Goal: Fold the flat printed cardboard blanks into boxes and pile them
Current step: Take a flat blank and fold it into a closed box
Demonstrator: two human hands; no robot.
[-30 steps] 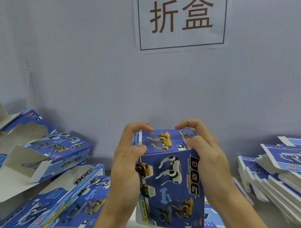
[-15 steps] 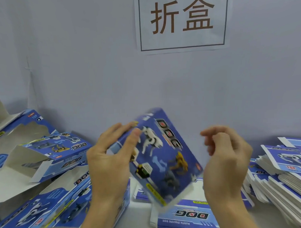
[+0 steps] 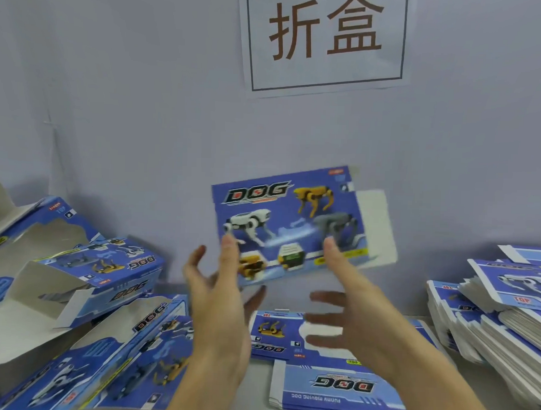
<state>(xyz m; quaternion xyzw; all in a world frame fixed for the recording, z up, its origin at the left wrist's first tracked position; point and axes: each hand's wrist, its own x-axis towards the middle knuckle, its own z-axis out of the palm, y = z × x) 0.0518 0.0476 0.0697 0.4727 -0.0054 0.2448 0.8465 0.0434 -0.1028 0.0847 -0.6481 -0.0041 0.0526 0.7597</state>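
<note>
**Printed box held up between two raised hands**

The left hand (image 3: 220, 298) is raised with its fingers straight and spread; its thumb is laid on the printed front of the box (image 3: 288, 224) near the lower left corner, and the fingers appear to pass behind the box. The right hand (image 3: 351, 302) is raised beside it, the thumb laid on the lower right of the same face, the fingers spread and blurred below the box's bottom edge. Whether those fingers touch the cardboard cannot be told. The two hands are kept apart, one at each lower corner.

The box is seen in the air above the table (image 3: 256, 388), in front of the grey wall (image 3: 143, 108), its front face turned to the camera and slightly tilted, with a white flap standing out at its right side.

Below the hands, flat blanks (image 3: 333, 388) are lain on the table. To the left, folded boxes (image 3: 101, 278) are piled with open ends and white insides showing. To the right, a tall stack of blanks (image 3: 504, 323) is set. A paper sign (image 3: 325, 38) with two brown characters is fixed to the wall above.
</note>
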